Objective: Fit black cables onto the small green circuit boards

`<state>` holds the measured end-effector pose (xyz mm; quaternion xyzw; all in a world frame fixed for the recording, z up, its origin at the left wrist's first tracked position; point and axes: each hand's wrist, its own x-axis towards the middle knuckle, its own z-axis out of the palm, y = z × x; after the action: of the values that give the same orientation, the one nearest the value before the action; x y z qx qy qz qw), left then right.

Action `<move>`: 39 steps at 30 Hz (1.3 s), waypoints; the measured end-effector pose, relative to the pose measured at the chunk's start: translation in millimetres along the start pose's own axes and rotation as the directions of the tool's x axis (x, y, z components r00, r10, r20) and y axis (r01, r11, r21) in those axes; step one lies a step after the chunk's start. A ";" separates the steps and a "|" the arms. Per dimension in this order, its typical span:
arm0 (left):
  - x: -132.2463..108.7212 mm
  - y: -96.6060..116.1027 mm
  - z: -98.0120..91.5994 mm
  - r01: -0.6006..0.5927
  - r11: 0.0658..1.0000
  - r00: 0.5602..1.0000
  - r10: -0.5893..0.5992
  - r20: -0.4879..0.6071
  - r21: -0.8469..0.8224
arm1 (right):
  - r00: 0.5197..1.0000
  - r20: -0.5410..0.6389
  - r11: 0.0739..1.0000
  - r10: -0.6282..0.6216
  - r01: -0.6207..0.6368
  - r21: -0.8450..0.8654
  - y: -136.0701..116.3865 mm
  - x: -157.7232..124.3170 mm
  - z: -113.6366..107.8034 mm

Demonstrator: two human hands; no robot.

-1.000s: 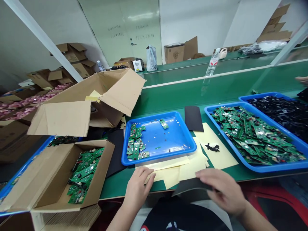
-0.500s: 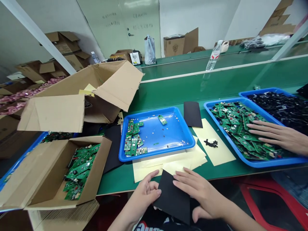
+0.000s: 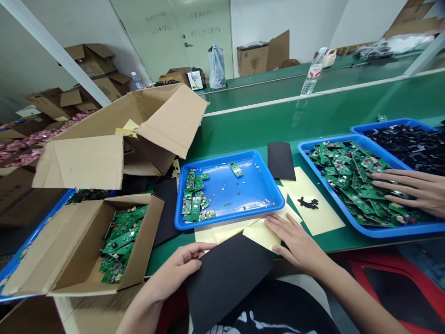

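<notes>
My left hand (image 3: pixel 181 266) pinches the upper left edge of a black sheet (image 3: pixel 225 278), which hangs tilted over my lap at the table's front edge. My right hand (image 3: pixel 295 241) has its fingers spread on pale yellow paper (image 3: pixel 261 235), just right of the black sheet's top corner. More yellow sheets lie partly under the blue tray (image 3: pixel 239 190), which holds several green circuit boards (image 3: pixel 196 197) along its left side. Small black pieces (image 3: pixel 308 203) rest on another yellow sheet (image 3: pixel 321 218) to the right.
An open cardboard box (image 3: pixel 93 250) of circuit boards stands at left, a larger box (image 3: pixel 174 120) behind it. At right, another person's hand (image 3: pixel 413 188) is over a blue tray (image 3: pixel 375 231) of boards. A tray of black parts (image 3: pixel 410 144) and a bottle (image 3: pixel 311 76) are farther back.
The black sheet has moved left and shows a larger face, with my left hand at its edge. My right hand has left the black sheet and moved onto the yellow paper.
</notes>
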<state>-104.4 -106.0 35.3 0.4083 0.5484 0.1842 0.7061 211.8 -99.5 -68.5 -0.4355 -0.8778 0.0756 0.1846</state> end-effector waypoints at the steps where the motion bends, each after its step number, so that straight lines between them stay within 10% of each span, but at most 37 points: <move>1: -3.7 2.2 -4.5 -0.007 0.999 1.000 0.008 -0.013 0.034 | 1.000 -0.019 1.000 0.010 -0.010 -0.003 1.1 -0.8 1.0; 9: -17.2 11.4 -18.6 -0.137 0.953 0.988 0.152 -0.034 0.271 | 0.902 -0.338 0.899 0.268 -0.108 0.425 -18.5 -3.0 -1.2; 16: 0.4 18.4 -10.0 -0.157 0.955 0.986 0.165 -0.010 0.252 | 0.880 0.304 0.026 0.364 -0.336 0.941 -53.6 16.9 -15.5; 21: 13.5 10.4 -4.4 -0.167 0.984 0.984 0.171 -0.056 0.069 | 0.760 0.397 -0.260 0.514 -0.302 0.917 -45.8 23.0 -17.5; 32: 25.3 -13.4 45.9 -0.323 0.848 0.899 0.137 -0.417 -0.419 | 0.804 0.192 0.209 0.563 -0.363 0.908 -17.8 -1.9 0.8; 37: 22.1 -13.0 52.8 -0.368 0.871 0.869 0.199 -0.452 -0.325 | 0.682 -0.520 0.843 0.514 -0.289 0.453 -25.0 2.5 -18.2; 39: 23.3 -11.3 56.0 -0.403 0.884 0.843 0.258 -0.472 -0.235 | 0.751 -0.586 0.944 0.306 -0.161 0.286 -36.8 13.5 -33.4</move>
<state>-47.0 -117.3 15.7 0.3252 0.5714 0.4775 0.5829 190.3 -112.2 -23.5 -0.5196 -0.6917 0.0459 0.4994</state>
